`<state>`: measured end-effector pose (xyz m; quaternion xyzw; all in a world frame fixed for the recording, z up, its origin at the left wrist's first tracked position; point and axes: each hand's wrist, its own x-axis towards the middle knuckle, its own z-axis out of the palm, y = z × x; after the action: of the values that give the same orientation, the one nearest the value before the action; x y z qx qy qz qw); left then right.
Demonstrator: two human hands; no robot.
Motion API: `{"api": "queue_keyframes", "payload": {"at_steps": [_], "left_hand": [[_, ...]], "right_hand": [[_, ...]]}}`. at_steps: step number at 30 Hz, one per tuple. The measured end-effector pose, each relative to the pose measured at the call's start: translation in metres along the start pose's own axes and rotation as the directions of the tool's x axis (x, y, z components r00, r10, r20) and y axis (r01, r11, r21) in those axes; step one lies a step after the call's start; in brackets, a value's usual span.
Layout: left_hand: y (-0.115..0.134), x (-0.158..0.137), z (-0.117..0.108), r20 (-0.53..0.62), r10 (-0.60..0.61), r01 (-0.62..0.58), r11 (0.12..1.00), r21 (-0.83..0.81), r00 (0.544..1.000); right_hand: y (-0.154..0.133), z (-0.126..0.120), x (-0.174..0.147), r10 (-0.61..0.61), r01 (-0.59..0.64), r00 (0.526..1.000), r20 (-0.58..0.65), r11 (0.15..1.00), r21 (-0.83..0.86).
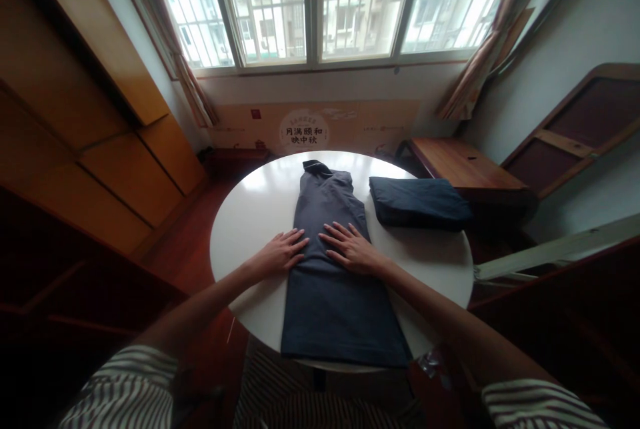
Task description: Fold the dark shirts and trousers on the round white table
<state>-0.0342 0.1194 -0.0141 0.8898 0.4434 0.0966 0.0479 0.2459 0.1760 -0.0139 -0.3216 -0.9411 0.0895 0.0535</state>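
A dark blue-grey garment (340, 309), folded into a long narrow strip, lies flat across the round white table (250, 215). Its narrower far end shows what looks like a collar, and its wide near end reaches the table's front edge. My left hand (280, 252) lies at the garment's left edge, fingers spread, the fingertips on the cloth. On the right part of the garment my right hand (353, 249) rests flat with its fingers apart. Neither hand grips anything. To the right, a thick folded dark cloth (420, 202) sits by the table's edge.
Behind the table is a long printed box or panel (350, 122) under the barred windows (310, 9). A wooden bench or low table (465, 162) stands at the back right. Wooden cabinets (135, 175) line the left, and a pale rail (555, 249) runs along the right.
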Motion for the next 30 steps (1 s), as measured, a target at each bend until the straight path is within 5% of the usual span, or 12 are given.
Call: {"api": "queue_keyframes", "payload": {"at_steps": [7,13,20,30], "left_hand": [[0.068,-0.044,-0.008,-0.153,0.226,-0.23,0.973,-0.01,0.962],[0.109,-0.063,-0.01,-0.024,0.288,-0.288,0.944,-0.157,0.957],[0.122,-0.07,-0.026,0.205,0.245,-0.219,0.965,-0.143,0.947],[0.124,-0.08,-0.013,0.118,0.444,-0.452,0.89,0.056,0.888]], "right_hand": [[-0.001,-0.001,0.0,0.004,-0.004,1.0,0.004,1.0,0.013],[-0.002,0.0,0.0,0.007,-0.007,1.0,0.005,1.0,-0.006],[-0.002,0.0,0.0,0.008,-0.008,1.0,0.003,1.0,-0.011],[-0.001,0.0,0.001,0.01,-0.01,1.0,0.003,1.0,-0.011]]}}
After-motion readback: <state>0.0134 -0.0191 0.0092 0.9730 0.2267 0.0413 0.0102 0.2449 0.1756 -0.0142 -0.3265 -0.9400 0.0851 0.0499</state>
